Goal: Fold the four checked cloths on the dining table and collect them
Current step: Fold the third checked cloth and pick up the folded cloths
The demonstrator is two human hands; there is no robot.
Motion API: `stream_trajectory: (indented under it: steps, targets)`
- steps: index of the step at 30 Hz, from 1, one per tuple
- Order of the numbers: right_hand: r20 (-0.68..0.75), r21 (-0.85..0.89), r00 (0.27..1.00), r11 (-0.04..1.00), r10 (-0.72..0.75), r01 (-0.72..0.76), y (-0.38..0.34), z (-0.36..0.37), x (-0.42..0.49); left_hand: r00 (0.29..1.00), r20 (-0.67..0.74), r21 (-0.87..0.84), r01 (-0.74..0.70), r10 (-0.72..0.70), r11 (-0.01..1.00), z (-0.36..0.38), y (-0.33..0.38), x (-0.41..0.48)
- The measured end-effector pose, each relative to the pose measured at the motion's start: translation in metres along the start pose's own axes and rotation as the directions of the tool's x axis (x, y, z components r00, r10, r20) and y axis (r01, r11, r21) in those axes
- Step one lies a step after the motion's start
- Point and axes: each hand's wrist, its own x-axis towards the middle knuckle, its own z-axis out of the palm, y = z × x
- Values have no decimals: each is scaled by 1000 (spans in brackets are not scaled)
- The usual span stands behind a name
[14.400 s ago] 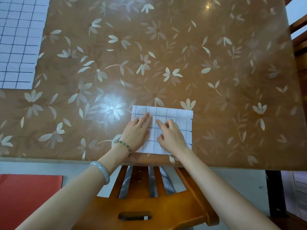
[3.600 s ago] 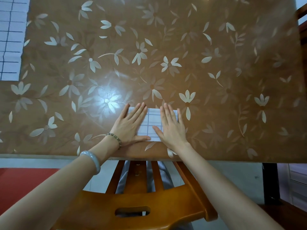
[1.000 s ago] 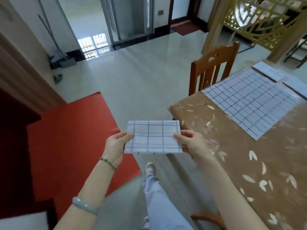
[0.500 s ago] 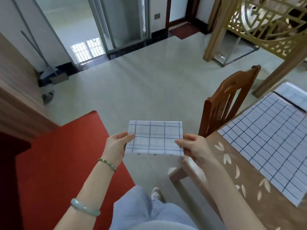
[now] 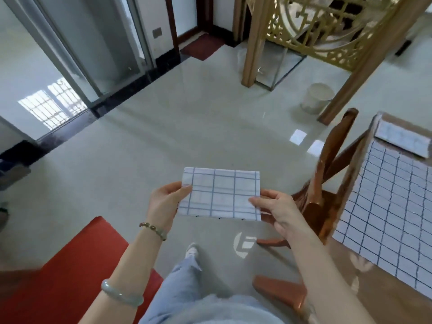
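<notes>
I hold a small folded white cloth with blue checks (image 5: 222, 195) flat in the air above the floor. My left hand (image 5: 164, 203) pinches its left edge and my right hand (image 5: 277, 208) pinches its right edge. At the right, an unfolded checked cloth (image 5: 388, 206) lies spread on the brown dining table (image 5: 402, 307). Beyond it, another checked cloth (image 5: 402, 140) lies near the table's far end, partly cut off by the frame edge.
A wooden chair (image 5: 327, 183) stands at the table's near end, between me and the spread cloth. A red mat (image 5: 58, 277) covers the floor at lower left. A pale bin (image 5: 316, 98) and a gilded screen (image 5: 327, 26) stand further off. My leg (image 5: 184, 281) shows below.
The cloth went from being pressed flat on the table to being held in both hands. Over the last second I have walked along the table's side, and the chair and spread cloth have shifted right.
</notes>
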Motion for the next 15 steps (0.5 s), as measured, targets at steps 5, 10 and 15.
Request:
stream_trajectory:
  steps: [5, 10, 15]
  targets:
    - [-95, 126, 995, 992, 4, 8, -41, 43, 43, 991, 136, 78, -7, -4, 997, -10, 61, 89]
    - [-210, 198, 977, 978, -30, 73, -78, 53, 80, 962, 274, 97, -11, -16, 995, 8, 96, 169]
    - [-327, 245, 944, 961, -42, 128, -108, 43, 129, 930, 365, 142, -27, -27, 990, 52, 117, 245]
